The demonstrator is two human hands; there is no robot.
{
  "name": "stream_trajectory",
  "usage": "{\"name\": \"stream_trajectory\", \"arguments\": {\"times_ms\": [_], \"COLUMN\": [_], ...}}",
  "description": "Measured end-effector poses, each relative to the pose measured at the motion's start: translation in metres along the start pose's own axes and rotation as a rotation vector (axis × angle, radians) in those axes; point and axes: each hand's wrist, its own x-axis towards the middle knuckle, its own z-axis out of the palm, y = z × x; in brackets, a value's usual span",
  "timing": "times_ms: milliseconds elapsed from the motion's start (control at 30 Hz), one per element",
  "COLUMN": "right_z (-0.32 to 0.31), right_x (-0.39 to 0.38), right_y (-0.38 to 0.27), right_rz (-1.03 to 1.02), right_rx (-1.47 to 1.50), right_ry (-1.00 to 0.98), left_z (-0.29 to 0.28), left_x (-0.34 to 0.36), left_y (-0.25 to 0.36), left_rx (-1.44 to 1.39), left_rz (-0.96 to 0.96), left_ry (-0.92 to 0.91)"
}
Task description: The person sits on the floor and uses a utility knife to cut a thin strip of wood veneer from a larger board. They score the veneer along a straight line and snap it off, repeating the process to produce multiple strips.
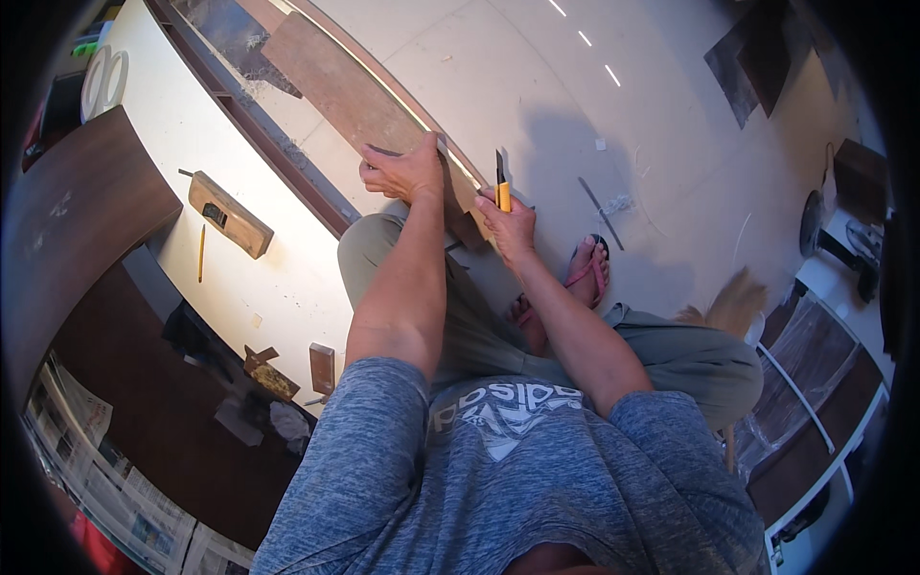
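Note:
A long brown wooden board (335, 84) slants from the upper left down to my knees, with a pale strip (393, 96) along its right edge. My left hand (410, 172) grips the board across its width near the close end, thumb out on the left side. In my right hand (513, 228) is a yellow utility knife (503, 195), its dark blade end pointing up and away from me. The fingertips of that hand are at the board's right edge by the pale strip; whether they pinch the strip, I cannot tell.
At left a white worktop (297, 278) carries a wooden hand plane (230, 215), a yellow pencil (201, 254) and a small brown block (322, 368). A thin dark strip (602, 213) lies on the floor (690, 125) near my sandalled foot (586, 270). A bristle brush (733, 302) is right of my knee.

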Motion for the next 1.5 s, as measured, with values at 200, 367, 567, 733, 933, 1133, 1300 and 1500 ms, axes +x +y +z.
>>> {"name": "stream_trajectory", "arguments": {"times_ms": [200,367,567,733,933,1133,1300,1500], "right_z": [0.002,0.003,0.004,0.006,0.011,0.014,0.009,0.008], "right_x": [-0.001,0.000,0.001,0.003,0.000,0.006,0.006,0.005], "right_y": [-0.001,-0.003,-0.002,0.000,-0.007,-0.003,-0.005,-0.014], "right_rz": [0.021,0.013,0.013,0.007,0.016,0.005,-0.013,0.089], "right_rx": [-0.100,-0.072,-0.051,-0.062,-0.100,-0.139,-0.116,-0.096], "right_ry": [0.019,0.021,0.042,0.063,0.106,0.145,0.145,0.080], "left_z": [0.005,0.002,0.001,0.003,0.002,-0.003,-0.004,0.013], "left_x": [0.005,0.004,0.003,0.003,0.001,-0.002,0.055,0.149], "left_y": [-0.004,-0.003,0.000,-0.002,0.001,0.009,0.020,0.008], "left_rx": [-0.021,-0.043,-0.045,-0.025,-0.006,0.036,-0.105,-0.436], "left_rz": [-0.019,-0.014,-0.014,-0.008,-0.008,-0.048,-0.212,-0.129], "left_ry": [-0.014,-0.030,-0.066,-0.063,-0.066,-0.064,0.071,-0.096]}}
